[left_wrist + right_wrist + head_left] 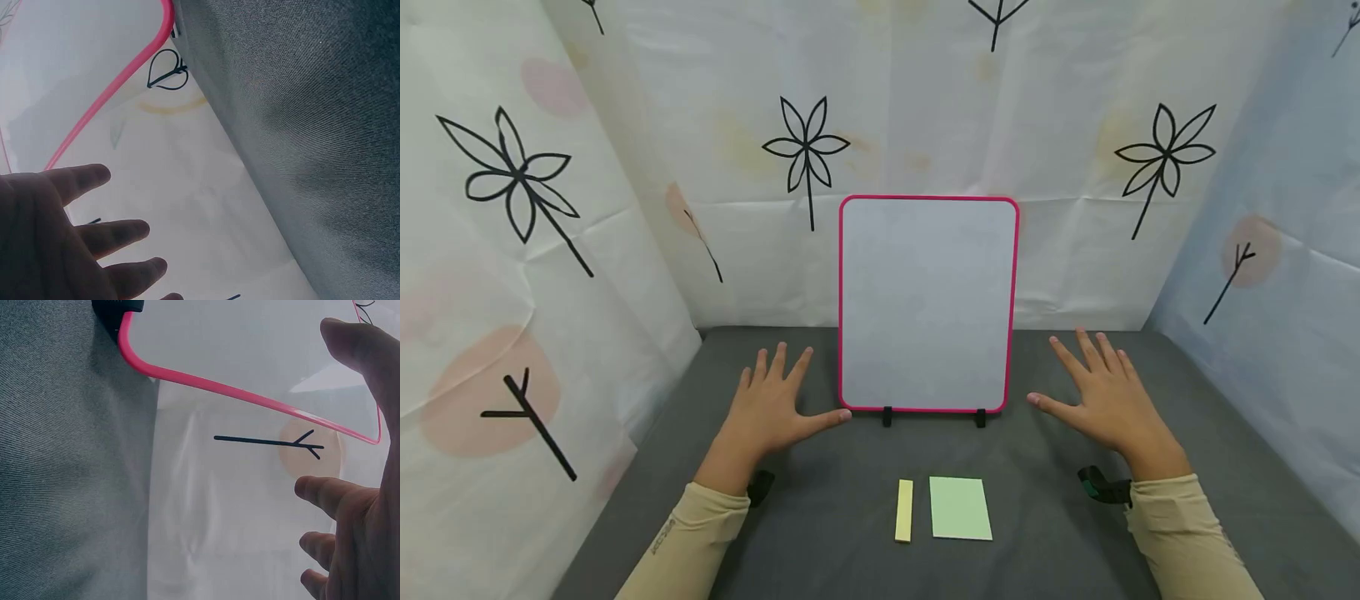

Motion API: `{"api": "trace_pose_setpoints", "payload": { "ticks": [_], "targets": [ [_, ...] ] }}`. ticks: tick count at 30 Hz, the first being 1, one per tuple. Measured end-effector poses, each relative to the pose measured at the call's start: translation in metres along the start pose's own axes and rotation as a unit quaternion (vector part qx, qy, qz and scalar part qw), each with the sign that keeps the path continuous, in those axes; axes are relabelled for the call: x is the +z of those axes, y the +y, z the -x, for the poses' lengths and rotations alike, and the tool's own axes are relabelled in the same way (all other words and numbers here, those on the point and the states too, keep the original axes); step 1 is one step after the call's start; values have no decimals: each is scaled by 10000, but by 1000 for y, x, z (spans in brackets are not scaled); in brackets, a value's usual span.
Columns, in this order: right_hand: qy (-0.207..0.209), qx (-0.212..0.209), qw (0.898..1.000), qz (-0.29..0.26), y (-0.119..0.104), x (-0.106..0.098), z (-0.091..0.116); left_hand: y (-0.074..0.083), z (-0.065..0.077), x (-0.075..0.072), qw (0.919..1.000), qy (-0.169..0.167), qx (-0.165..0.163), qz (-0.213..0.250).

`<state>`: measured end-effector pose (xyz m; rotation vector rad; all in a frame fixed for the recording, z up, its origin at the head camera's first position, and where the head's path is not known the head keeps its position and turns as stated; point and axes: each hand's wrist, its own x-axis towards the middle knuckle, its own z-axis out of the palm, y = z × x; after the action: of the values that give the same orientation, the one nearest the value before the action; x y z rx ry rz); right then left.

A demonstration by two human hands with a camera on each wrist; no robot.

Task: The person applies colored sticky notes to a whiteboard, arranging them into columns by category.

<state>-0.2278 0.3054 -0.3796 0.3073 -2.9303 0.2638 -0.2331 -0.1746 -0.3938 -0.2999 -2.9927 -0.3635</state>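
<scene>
A whiteboard (pixel 927 304) with a pink frame stands upright at the back of the grey table, on two small black feet. My left hand (pixel 767 412) is to its left, fingers spread, the thumb tip near the board's lower left corner. On the other side, my right hand (pixel 1108 400) has its fingers spread too, with its thumb pointing at the board. Both hands hold nothing. In front of the board lie a narrow yellow sticky-note pad (pixel 904 511) and a larger pale green sticky-note pad (pixel 961 508), side by side between the forearms.
White cloth walls (pixel 917 100) printed with black flower outlines and pale blotches enclose the grey table (pixel 835 533) at the back and both sides. Dark straps (pixel 1105 486) sit at the wrists, by the beige sleeves (pixel 1183 533).
</scene>
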Motion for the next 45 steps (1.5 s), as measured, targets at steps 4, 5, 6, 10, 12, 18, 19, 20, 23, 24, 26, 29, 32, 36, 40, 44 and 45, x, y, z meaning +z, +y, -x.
{"api": "trace_pose_setpoints", "payload": {
  "ticks": [4,5,6,10,12,18,19,20,23,24,26,29,32,36,40,44,45],
  "targets": [
    [-16,7,10000,-21,-2,0,0,0,-1,1,10000,-3,33,43],
    [-32,11,10000,-7,-2,0,0,0,-1,1,10000,-24,39,65],
    [-50,13,10000,21,-2,0,0,0,-1,1,10000,-26,64,59],
    [-180,14,9998,55,-3,1,1,0,-2,1,9995,-298,70,-32],
    [-329,-2,9995,-7,-3,1,2,0,-2,1,9987,-510,29,-57],
    [-450,-187,9986,-218,-3,4,3,1,-1,3,9967,-807,55,105],
    [-406,-233,9986,-238,-4,5,2,2,-1,3,9967,-797,68,143],
    [-360,-296,9986,-267,-5,5,2,3,-1,2,9967,-786,101,190],
    [-237,-488,9976,-427,-10,5,-1,7,-2,1,9956,-826,194,405],
    [-202,-558,9970,-493,-13,5,-1,9,-2,1,9950,-840,250,473],
    [-149,-728,9951,-645,-18,6,-3,13,-2,1,9934,-889,375,614],
    [-126,-907,9911,-967,-27,8,-4,18,0,2,9909,-967,488,797],
    [-216,-1062,9840,-1417,-35,12,-3,22,3,4,9883,-1056,502,976],
    [-311,-1359,9730,-1840,-46,19,-1,27,6,8,9844,-1076,721,1188],
    [-255,-1687,9652,-1982,-56,26,2,35,6,11,9764,-1016,1201,1479],
    [-186,-1925,9586,-2092,-63,29,7,45,7,11,9686,-925,1512,1744],
    [-177,-1969,9575,-2099,-65,29,9,47,7,12,9668,-913,1573,1794]
  ]
}}
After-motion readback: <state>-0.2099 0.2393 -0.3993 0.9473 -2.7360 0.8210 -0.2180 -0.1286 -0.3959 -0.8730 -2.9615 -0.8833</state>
